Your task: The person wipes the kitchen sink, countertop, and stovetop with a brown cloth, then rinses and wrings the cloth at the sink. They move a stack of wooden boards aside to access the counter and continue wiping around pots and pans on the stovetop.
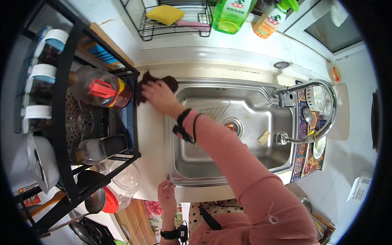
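A dark brown cloth (170, 83) lies bunched on the pale countertop (150, 147), at the sink's far left corner. My right hand (159, 96) presses down on it, the arm reaching across the stainless steel sink (196, 163). Below, my left hand (167, 194) is by the sink's front left corner, with its fingers curled; whether anything small sits between them is unclear. Inside the sink, a beige piece, perhaps a sponge (263, 137), lies right of the drain strainer (231, 126), which holds reddish scraps.
A black metal rack (136, 122) with bottles and jars borders the counter on the left. The curved faucet (330, 107) arches on the right, beside bowls on a patterned mat (301, 153). Behind stand a green detergent bottle (231, 15) and a wire basket with a yellow sponge (165, 14).
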`<state>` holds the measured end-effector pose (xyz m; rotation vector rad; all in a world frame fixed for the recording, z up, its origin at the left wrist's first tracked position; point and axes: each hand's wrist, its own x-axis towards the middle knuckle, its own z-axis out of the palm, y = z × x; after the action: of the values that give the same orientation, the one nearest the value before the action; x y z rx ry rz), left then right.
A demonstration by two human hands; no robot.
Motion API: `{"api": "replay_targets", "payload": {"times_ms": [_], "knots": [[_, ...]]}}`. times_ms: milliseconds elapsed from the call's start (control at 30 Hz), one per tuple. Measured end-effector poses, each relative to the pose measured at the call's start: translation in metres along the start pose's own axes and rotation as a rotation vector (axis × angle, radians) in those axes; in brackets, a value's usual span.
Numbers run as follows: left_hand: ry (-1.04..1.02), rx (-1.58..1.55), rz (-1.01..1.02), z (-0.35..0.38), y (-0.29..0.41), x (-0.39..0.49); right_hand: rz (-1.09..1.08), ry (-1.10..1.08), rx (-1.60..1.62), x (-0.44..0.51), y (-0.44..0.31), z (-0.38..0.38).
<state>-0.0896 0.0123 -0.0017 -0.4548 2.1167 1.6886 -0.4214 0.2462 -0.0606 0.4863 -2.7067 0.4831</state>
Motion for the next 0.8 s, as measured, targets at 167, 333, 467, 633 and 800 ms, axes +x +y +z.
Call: {"api": "replay_targets", "payload": {"times_ms": [167, 333, 467, 633, 800], "knots": [[-0.019, 0.010, 0.010, 0.012, 0.001, -0.004, 0.060, 0.169, 0.087, -0.042, 0.077, -0.031], [-0.082, -0.005, -0.010, 0.020, 0.005, -0.003, 0.195, 0.152, -0.262, -0.154, 0.134, -0.090], [-0.125, -0.014, -0.009, 0.023, 0.004, -0.001, 0.547, 0.178, -0.460, -0.223, 0.164, -0.108], [-0.180, 0.024, -0.003, 0.018, 0.002, -0.010, 0.918, -0.051, -0.810, -0.300, 0.172, -0.131], [-0.221, 0.180, 0.039, 0.010, 0.005, -0.014, 0.867, 0.076, -0.606, -0.351, 0.149, -0.164]]}}
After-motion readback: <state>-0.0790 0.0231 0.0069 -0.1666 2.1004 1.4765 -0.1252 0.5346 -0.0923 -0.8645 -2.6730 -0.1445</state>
